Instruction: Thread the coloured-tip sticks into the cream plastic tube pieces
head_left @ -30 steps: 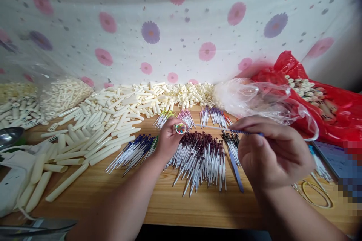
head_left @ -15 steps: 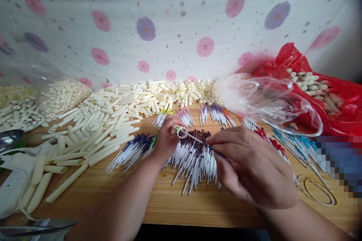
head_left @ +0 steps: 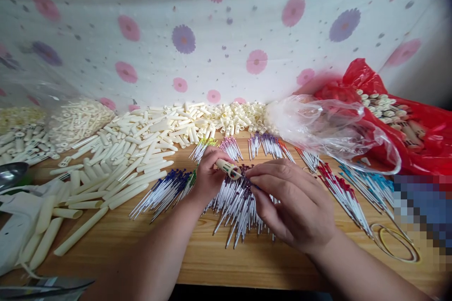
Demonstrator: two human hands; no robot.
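My left hand (head_left: 211, 171) is closed around a cream slotted pen barrel (head_left: 226, 167), its open end facing right. Inside that end some coloured bits show, too small to make out. In a pinch, my right hand (head_left: 294, 200) holds a thin pen refill (head_left: 241, 175), whose tip is at the mouth of the barrel; the fingers cover most of it. Beneath both hands lies a pile of white refills with dark maroon ends (head_left: 235, 211). Left of it is a bunch of blue-ended refills (head_left: 165, 188).
Cream tubes (head_left: 134, 146) are heaped at the left and back. Refills with red ends (head_left: 344, 193) and light-blue ends (head_left: 370, 183) lie right. A clear plastic bag (head_left: 318, 117) and a red bag (head_left: 434, 131) stand back right, near a yellowish loop (head_left: 397, 242). A metal scoop (head_left: 12, 174) is far left.
My right hand has moved left, close to my left hand, and less of the refill shows between them. The barrel has turned so that more of its side is visible.
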